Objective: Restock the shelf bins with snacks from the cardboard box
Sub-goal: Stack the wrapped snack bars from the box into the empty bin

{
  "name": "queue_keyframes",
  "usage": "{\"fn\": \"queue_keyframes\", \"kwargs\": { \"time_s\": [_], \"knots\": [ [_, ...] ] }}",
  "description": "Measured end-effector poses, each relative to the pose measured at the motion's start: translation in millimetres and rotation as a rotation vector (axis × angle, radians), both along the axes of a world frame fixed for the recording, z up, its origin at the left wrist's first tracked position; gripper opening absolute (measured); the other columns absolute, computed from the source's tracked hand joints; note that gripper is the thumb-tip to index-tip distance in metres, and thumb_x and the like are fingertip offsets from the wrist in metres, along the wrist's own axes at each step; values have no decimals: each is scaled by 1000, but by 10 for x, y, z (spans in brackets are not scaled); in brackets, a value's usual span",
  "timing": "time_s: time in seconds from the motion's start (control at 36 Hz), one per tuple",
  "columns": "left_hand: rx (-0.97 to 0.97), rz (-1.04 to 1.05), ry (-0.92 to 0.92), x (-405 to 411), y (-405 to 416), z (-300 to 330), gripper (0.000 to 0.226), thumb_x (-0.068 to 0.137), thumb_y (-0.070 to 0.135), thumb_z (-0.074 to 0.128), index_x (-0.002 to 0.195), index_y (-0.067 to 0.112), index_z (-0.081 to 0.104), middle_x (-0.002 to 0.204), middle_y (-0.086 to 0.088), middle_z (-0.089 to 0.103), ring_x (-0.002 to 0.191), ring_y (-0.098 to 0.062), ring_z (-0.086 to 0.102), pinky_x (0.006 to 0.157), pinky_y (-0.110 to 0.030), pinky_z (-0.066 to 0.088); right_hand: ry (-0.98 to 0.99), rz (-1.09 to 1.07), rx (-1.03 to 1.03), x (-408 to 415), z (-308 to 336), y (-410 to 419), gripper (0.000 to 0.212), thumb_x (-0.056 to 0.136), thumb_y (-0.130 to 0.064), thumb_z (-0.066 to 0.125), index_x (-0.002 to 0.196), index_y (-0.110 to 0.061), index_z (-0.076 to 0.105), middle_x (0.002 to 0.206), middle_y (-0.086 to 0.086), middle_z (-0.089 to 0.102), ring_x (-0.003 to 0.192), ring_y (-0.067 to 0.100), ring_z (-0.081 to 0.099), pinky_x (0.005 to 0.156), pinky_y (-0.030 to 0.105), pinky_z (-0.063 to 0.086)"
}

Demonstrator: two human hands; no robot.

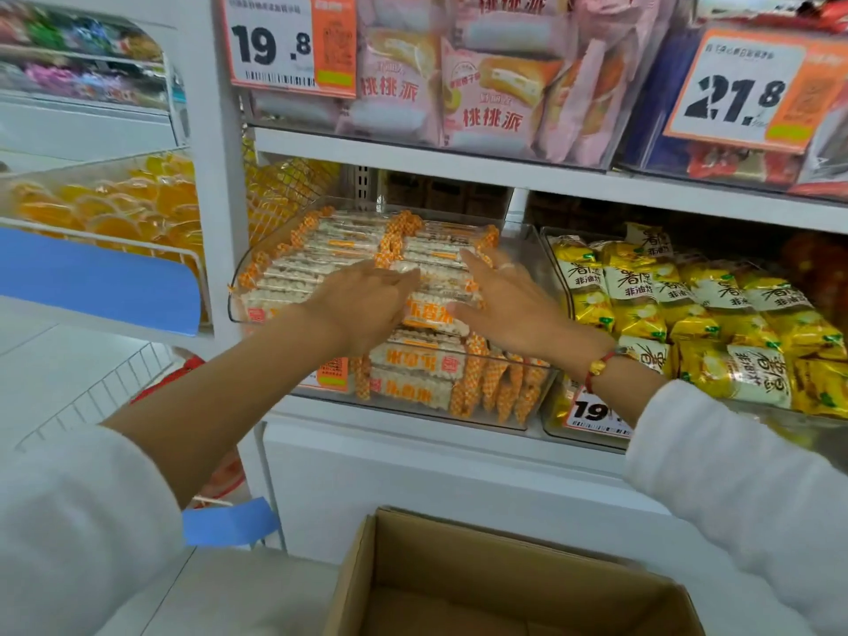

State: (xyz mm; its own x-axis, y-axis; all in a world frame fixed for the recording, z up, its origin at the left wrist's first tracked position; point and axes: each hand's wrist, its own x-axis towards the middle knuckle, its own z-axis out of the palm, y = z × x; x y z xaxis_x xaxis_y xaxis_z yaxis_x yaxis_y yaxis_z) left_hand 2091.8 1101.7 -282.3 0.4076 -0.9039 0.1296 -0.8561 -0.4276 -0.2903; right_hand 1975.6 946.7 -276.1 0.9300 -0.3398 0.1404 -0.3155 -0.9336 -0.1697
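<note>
Cardboard box [459,585] sat closest, open flaps, bottom centre under the shelf [413,162]; what showed of its inside looked bare cardboard.

Left hand [362,298]: fingers straight, spread flat, palm down on the orange-and-white snack packs [321,263] in the clear bin [537,383]. Not curled round anything. Right hand [509,296]: same posture, fingers extended and relaxed, resting on the packs toward the bin's right side. Fingertips blurred, so exact contact was hard to call. Red cord bracelet [599,365] with a gold charm on the right wrist; white sleeves [743,488] on both arms.

Snack packs filled the bin in flat rows at the back, more stacked upright against the front wall. Bin sat on the lower shelf level, against the left upright.

Just right, touching bin-to-bin: second clear bin with yellow packets [688,314], price tag [596,413] reading "19" at its front left corner.

Upper level: pink cake packs [486,94] behind a "19.8" tag [289,43]; further right a "21.8" tag [743,89].

Left of the upright: wire basket with orange jelly cups [114,204], blue tag holder [101,280] on its front edge.
</note>
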Motion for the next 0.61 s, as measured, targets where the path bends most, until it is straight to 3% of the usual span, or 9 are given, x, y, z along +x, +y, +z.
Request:
{"fn": "queue_keyframes", "kwargs": {
  "time_s": [0.06,0.17,0.28,0.44,0.61],
  "knots": [
    [-11,31,-52,-36,-34,-35,59,104,23,36,152,6,7,148,-11,39,135,-33,35,107,-41,36,-21,100,-86,-70,-7,-20,65,100,-40,44,154,-24,11,162,3,1,148,27,5,117,45,16],
    [26,7,-168,-56,-75,-132,64,103,19,38,151,2,0,157,-14,20,144,-25,23,117,-35,13,60,158,-176,-78,-73,-63,54,102,-31,39,153,-24,20,161,2,12,148,23,10,116,43,18],
    [68,54,-139,-81,-119,-90,69,101,21,42,152,7,-2,160,-10,12,146,-23,17,118,-39,11,-26,116,-176,-41,-88,-8,52,100,-23,43,150,-25,30,157,4,24,144,26,22,114,44,24],
    [-72,50,27,-164,-57,77,53,101,25,43,149,16,24,155,-4,29,142,-23,25,116,-42,19,-3,107,-70,-118,-66,23,56,98,-23,45,151,-25,27,159,4,20,145,28,15,116,48,22],
    [-283,4,85,-394,109,80,50,98,29,49,145,19,36,148,-1,42,135,-23,36,110,-38,26,-111,145,-65,-406,-36,66,59,97,-31,52,151,-26,28,158,1,23,144,25,20,115,46,25]
  ]
}}
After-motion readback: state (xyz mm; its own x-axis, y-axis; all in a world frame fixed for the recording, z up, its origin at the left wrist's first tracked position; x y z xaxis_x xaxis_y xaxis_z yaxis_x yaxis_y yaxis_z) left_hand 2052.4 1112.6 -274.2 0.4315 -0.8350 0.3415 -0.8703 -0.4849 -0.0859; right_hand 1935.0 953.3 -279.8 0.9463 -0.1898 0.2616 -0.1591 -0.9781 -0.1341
